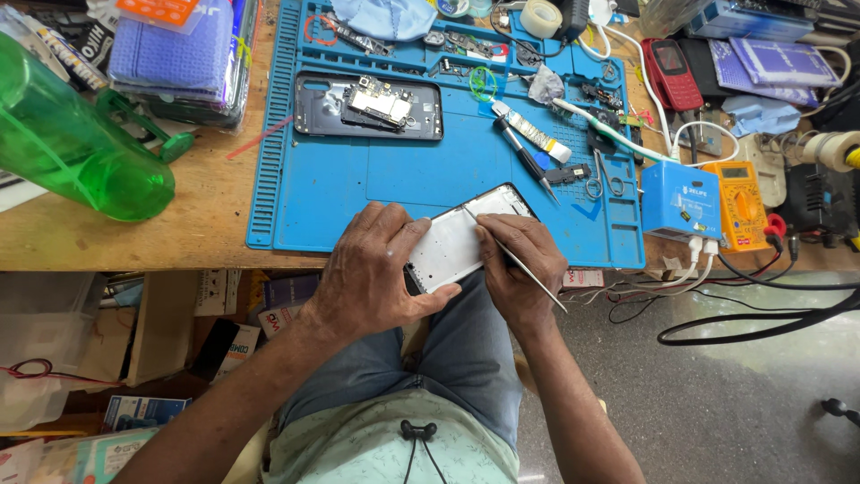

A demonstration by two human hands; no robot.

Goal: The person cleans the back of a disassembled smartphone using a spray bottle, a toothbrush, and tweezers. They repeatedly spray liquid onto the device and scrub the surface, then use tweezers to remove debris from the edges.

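Note:
My left hand (372,273) grips a phone frame (457,242) with a pale inner face, holding it at the front edge of the blue work mat (403,170). My right hand (520,264) holds a thin metal probe (524,266) like a pen. Its tip touches the upper part of the frame. The frame's lower edge is hidden under my fingers.
A black phone back with a circuit board (369,106) lies further back on the mat. Screwdrivers, tweezers and scissors (605,179) lie to the right. A blue box (674,199) and orange multimeter (742,204) stand at the right, a green bottle (67,148) at the left. Cables hang off the bench edge.

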